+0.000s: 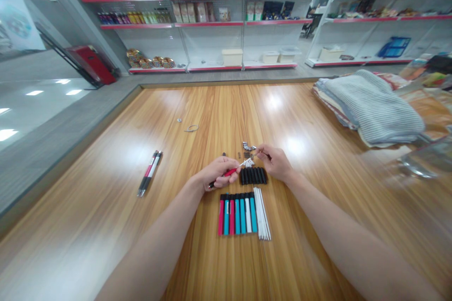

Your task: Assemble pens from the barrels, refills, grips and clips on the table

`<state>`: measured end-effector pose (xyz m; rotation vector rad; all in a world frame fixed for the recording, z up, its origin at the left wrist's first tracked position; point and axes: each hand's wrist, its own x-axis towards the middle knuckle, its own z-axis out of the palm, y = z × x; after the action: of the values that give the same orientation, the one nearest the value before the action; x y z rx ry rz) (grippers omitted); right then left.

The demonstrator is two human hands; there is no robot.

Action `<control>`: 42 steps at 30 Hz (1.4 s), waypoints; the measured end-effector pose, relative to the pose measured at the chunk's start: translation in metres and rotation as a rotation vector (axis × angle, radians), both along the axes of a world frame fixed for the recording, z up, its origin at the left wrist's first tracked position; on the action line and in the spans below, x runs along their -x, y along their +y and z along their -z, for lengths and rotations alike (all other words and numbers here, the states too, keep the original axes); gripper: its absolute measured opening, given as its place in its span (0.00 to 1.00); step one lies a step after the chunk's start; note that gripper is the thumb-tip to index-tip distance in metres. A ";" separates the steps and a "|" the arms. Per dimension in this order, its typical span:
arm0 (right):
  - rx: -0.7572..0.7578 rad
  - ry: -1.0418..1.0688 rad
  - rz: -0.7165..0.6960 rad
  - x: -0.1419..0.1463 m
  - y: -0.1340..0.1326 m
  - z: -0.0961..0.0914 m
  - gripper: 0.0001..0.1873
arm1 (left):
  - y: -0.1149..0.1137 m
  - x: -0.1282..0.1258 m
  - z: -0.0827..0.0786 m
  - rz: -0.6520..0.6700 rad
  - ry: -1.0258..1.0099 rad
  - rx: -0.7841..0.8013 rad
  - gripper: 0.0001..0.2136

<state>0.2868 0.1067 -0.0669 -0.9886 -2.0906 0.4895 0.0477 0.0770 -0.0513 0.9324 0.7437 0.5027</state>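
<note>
My left hand (219,172) is closed around a red pen barrel (230,172) with a black end. A thin white piece sticks out of the barrel's upper right end. My right hand (273,162) is pinched just right of it, and what sits between the fingertips is too small to make out. Between and beyond the hands lie silver pen tips (249,146), small springs (247,154) and white plastic pieces (249,163). A row of black pen parts (253,176) lies below them. Nearer me are red, teal and white barrels (237,214) beside white refills (262,214).
Several whole pens (149,173) lie together on the left of the wooden table (197,254). A thin wire loop (191,128) and a small metal piece (179,120) lie farther back. Folded cloths (370,106) are stacked at the right. Stocked shelves (208,23) stand beyond the table.
</note>
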 end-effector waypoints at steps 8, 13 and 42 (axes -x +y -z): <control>-0.056 -0.007 -0.018 0.003 -0.002 -0.001 0.05 | 0.001 0.002 0.001 0.010 -0.026 -0.008 0.11; -0.075 -0.013 -0.023 0.004 -0.002 -0.001 0.06 | 0.000 0.002 -0.001 0.007 -0.024 0.000 0.10; -0.173 0.033 -0.020 0.007 -0.003 -0.005 0.06 | 0.000 0.001 -0.005 -0.011 -0.010 0.024 0.10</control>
<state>0.2799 0.1034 -0.0618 -0.8549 -2.0762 0.3268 0.0469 0.0771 -0.0464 0.9033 0.7449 0.5069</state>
